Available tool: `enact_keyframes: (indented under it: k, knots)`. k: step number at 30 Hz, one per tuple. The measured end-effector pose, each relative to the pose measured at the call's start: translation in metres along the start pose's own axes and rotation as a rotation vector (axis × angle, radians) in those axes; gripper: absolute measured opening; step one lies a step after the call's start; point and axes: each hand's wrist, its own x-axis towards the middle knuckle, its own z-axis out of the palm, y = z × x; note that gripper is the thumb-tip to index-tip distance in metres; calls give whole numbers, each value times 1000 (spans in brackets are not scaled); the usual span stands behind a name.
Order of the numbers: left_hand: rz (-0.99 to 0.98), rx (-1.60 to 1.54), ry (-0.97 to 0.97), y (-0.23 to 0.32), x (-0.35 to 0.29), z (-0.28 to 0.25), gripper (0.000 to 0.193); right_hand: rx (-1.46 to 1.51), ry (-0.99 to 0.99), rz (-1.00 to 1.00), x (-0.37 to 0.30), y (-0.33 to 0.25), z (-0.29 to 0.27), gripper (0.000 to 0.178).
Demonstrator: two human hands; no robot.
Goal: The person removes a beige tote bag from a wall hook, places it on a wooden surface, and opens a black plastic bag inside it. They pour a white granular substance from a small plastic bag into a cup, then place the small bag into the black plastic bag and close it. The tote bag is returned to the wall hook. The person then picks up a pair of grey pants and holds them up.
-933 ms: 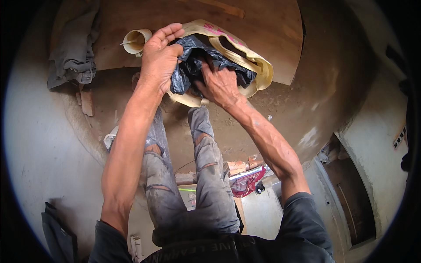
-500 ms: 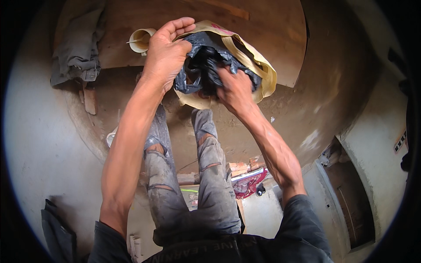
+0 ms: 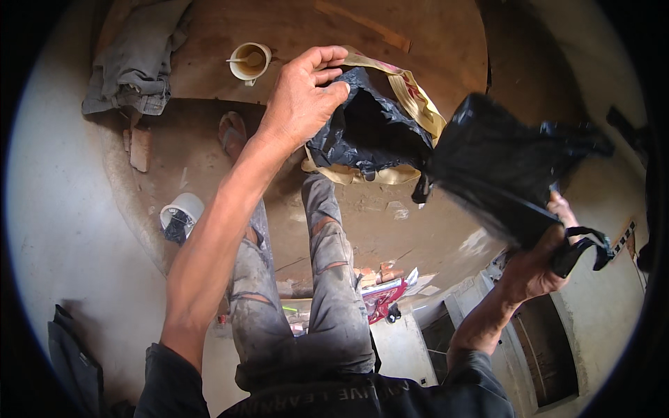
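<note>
**R hand out w/ black bag, L hand stays at tote**

Main change: R hand [image 3: 538, 268] is now out of the cream tote [image 3: 359, 174], holding a black plastic bag [image 3: 498, 164] off to the right. ½ sec ago it was down in the tote's mouth, among dark plastic. Means the bag is prob. pulled clear of the rest; its near corner hangs close by the tote's right rim, can't tell if touching. Bag looks blurred, so prob. mid-swing. Contents, if any: n/k.

R grip: fingers closed round a bunched part of the bag, a loose end poking out past the hand. L hand [image 3: 300, 104]: thumb & fingers at upper-left rim of the black liner [image 3: 327, 150], looks pinched there, outer fingers raised. Liner sits inside the tote, mouth open, inside too dark to read. Tote is btwn the legs' far end & the worktop [image 3: 209, 52]; what bears its weight, can't tell.

Vs earlier frames: L hand keeps its hold but sits further right in view. Mug [image 3: 251, 63] w/ a stirrer now shows apart from the hand, on the worktop. Sandalled foot [image 3: 232, 132] shows plainly; white bucket [image 3: 187, 207] w/ dark plastic inside is less hidden by L forearm. Grey trousers [image 3: 132, 66] remain draped at the worktop's left.
</note>
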Motion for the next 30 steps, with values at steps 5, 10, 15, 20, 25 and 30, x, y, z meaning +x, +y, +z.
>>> enact_keyframes:
  k: [5,10,15,20,25,30]
  knots:
    - [7,-68,120,-6,-26,-40,42,145,-96,-276,60,-31,73,16]
    - [-75,-38,323,-40,-67,-109,43,229,-273,-570,105,-62,213,34]
    - [-96,-79,524,-74,-94,-189,49,432,-711,-744,110,-96,364,34]
    - [-50,-81,771,-88,-73,-237,69,524,-904,-794,83,-112,484,28]
    - [-138,115,939,-104,0,-241,93,266,-1168,-849,59,-91,511,33]
    - [-188,-68,899,-115,38,-236,52,-124,-1017,-825,68,-76,473,38]
